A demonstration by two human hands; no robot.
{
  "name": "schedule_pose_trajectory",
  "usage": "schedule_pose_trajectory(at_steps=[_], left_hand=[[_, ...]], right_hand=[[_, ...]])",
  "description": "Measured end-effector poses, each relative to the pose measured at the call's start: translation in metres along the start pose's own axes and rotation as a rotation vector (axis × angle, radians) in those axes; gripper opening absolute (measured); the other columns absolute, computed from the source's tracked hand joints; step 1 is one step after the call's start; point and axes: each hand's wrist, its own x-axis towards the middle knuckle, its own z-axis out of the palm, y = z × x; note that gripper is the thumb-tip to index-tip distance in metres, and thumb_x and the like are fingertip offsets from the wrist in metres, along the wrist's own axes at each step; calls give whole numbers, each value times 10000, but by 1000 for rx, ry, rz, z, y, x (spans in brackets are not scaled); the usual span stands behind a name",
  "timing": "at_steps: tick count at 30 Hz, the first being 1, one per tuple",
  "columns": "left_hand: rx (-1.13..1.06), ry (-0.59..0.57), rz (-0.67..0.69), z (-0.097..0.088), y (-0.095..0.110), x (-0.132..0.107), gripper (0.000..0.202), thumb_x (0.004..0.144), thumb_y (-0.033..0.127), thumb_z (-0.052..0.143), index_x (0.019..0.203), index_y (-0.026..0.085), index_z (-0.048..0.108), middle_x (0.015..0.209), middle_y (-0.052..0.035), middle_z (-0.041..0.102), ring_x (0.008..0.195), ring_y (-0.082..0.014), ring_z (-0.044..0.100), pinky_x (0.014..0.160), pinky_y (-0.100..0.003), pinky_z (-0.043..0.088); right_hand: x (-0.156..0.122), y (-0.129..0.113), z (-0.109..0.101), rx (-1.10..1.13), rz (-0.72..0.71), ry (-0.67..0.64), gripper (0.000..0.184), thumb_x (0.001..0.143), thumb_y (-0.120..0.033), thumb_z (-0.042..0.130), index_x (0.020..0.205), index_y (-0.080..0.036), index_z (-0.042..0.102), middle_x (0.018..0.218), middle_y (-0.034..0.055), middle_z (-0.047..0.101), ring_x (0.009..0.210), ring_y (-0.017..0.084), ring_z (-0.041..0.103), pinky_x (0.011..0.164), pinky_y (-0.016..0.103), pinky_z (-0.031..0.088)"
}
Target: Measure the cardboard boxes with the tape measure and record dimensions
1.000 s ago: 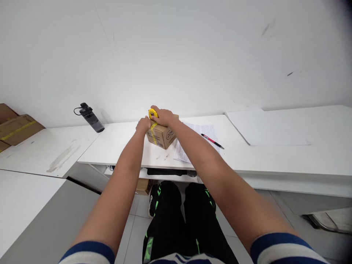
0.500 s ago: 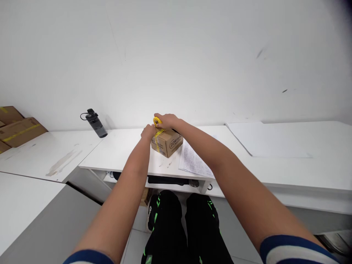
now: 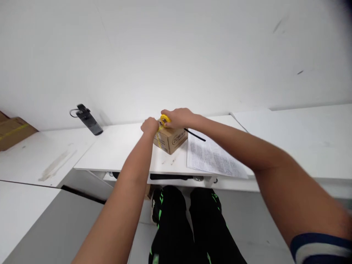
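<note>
A small brown cardboard box [image 3: 172, 142] with printing on its sides rests on the white desk, a strip of yellow tape running down its left side. At its top right, my right hand [image 3: 178, 118] is closed around a roll of yellow tape [image 3: 165, 120]. My left hand [image 3: 150, 125] is closed like a fist at the box's left top edge, close beside the roll. Its fingertips are hidden, so what it grips does not show clearly.
Printed sheets [image 3: 216, 156] lie right of the box, with a thin black stick-like object [image 3: 195, 135] over them. A dark bottle [image 3: 89, 120] stands by the wall at left. Larger cardboard boxes [image 3: 16, 134] sit far left. White paper [image 3: 253, 119] lies at right.
My right hand has moved right and turned with the tape roll, its forearm now flatter. The thin black object has come into sight. The view has shifted slightly.
</note>
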Motion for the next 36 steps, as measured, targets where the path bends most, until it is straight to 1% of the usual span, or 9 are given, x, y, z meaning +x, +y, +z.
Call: schedule_pose_trajectory(at_steps=[4,7,10,14,19,23,27,30,36], left_hand=[[45,33,42,2,5,3,426,1053,508,441,1206,211,705,1247,-195,756,1219,-352,693,942,-428,522],[40,-22,71,-4,6,-4,466,1080,493,356,1211,208,701,1309,-178,739,1218,-330,685,948,-413,519],[41,-61,79,-10,6,-12,506,1091,479,310,1193,201,720,1307,-176,744,1227,-326,683,957,-406,515],[56,-80,89,-13,7,-15,516,1091,482,314,1203,201,733,1302,-171,749,1231,-329,683,955,-397,510],[60,-108,117,-13,5,-14,629,1091,568,247,1212,185,730,1324,-192,734,1265,-349,663,967,-394,495],[39,-118,160,-12,3,-12,741,1058,679,203,1145,183,747,1278,-189,750,1213,-352,680,921,-387,499],[0,-111,169,-11,-1,-8,747,1024,738,250,1033,191,760,1212,-176,774,1141,-339,702,861,-366,496],[-44,-97,172,-9,-4,-3,738,995,776,299,957,201,760,1160,-165,789,1101,-326,713,819,-344,492],[-144,-113,121,-5,-7,4,609,1016,676,393,935,196,759,1131,-139,807,1049,-293,723,780,-316,491]], right_hand=[[-38,17,-8,31,36,-47,647,967,-511,565,1564,-308,417,1235,122,767,1017,311,713,779,355,453],[-48,23,-9,54,43,-45,649,980,-515,540,1579,-306,400,1243,119,766,1019,309,715,779,356,458],[-39,19,-5,48,32,-18,633,991,-513,516,1573,-291,407,1255,137,761,1030,314,718,781,361,462],[-10,10,2,44,29,17,608,999,-502,489,1555,-274,402,1274,161,748,1063,325,713,771,358,466],[17,8,5,67,29,33,573,990,-468,503,1515,-247,434,1273,174,739,1083,334,699,795,363,475],[17,18,13,93,-3,43,585,992,-477,508,1530,-267,414,1251,159,746,1052,331,698,796,362,471],[11,28,31,165,-19,109,620,1012,-486,461,1583,-278,340,1221,146,757,975,308,706,771,348,465],[13,28,41,186,-22,141,636,1016,-486,442,1602,-271,317,1194,140,768,946,302,705,765,346,463],[27,22,45,185,-21,163,647,1021,-482,420,1619,-269,294,1217,141,767,975,294,694,780,352,470]])
